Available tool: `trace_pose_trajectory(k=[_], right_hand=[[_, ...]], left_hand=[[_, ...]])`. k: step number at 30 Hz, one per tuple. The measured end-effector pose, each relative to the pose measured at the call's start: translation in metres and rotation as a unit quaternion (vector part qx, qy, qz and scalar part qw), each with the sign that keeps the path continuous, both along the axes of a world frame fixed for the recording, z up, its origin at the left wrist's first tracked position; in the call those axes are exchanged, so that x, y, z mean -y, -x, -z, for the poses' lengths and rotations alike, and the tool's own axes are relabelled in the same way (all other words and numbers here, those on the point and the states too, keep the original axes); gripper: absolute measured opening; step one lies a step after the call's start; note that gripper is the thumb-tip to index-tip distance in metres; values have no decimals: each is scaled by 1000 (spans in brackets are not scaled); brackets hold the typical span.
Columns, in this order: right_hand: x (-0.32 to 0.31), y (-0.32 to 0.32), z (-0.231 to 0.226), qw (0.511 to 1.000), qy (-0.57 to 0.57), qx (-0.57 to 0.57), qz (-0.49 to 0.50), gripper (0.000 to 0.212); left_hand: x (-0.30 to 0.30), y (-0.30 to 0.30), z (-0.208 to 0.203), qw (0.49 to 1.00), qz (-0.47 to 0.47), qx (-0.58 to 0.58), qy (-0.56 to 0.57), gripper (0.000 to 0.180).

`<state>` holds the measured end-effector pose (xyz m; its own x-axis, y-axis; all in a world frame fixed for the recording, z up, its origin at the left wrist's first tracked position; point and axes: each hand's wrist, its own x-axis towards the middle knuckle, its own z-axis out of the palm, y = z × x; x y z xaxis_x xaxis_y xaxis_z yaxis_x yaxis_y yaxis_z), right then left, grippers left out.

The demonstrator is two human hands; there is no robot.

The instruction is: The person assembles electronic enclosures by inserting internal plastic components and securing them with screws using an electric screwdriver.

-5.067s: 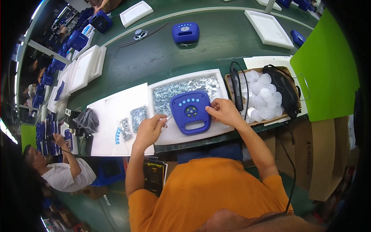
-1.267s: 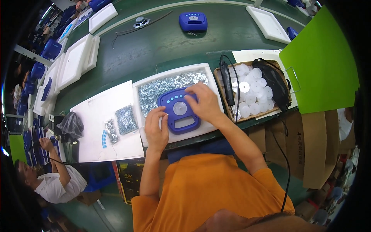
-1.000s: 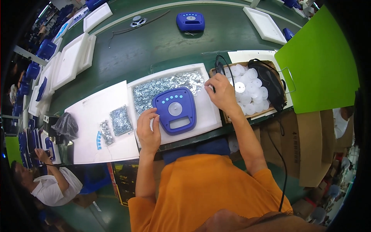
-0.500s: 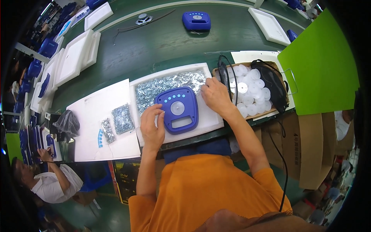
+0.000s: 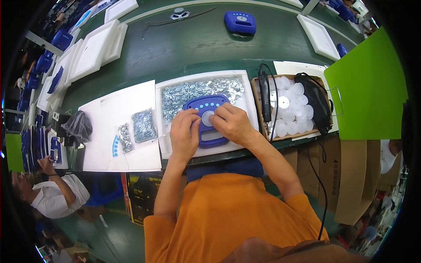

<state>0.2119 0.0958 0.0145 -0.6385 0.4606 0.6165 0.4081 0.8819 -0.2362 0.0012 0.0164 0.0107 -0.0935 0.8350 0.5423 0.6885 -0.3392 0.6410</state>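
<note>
A blue plastic housing [image 5: 209,131] with a row of small light buttons lies on a white foam tray [image 5: 248,94] in front of me. My left hand [image 5: 184,133] rests on the housing's left side. My right hand [image 5: 230,122] lies over its right side, fingertips pinching a round white disc [image 5: 207,118] at the housing's middle recess. Behind the housing the tray holds a heap of small shiny metal parts [image 5: 193,92].
A cardboard box [image 5: 256,85] of white discs stands to the right, with a black electric driver [image 5: 265,90] and cable. Left lies a white sheet [image 5: 105,118] with bags of small parts. Farther back are another blue housing [image 5: 240,22] and white trays. A seated person [image 5: 48,193] is lower left.
My right hand came back from the box of white discs to the housing's middle with a disc. My left hand shifted inward onto the housing.
</note>
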Motion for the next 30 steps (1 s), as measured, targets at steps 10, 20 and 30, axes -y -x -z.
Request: trace_pose_trajectory(k=[10,20,30], right_hand=[[1,-11,-6,1000,-26,-4,-5,19],[16,-41,-6,994,14,-80,72,17],[20,-41,-2,994,33,-84,61,21]], left_hand=[[-13,-6,-1,998,42,-53,-9,9],[-16,-11,-6,964,62,-258,-10,12],[5,-7,-4,963,48,-267,-10,16]])
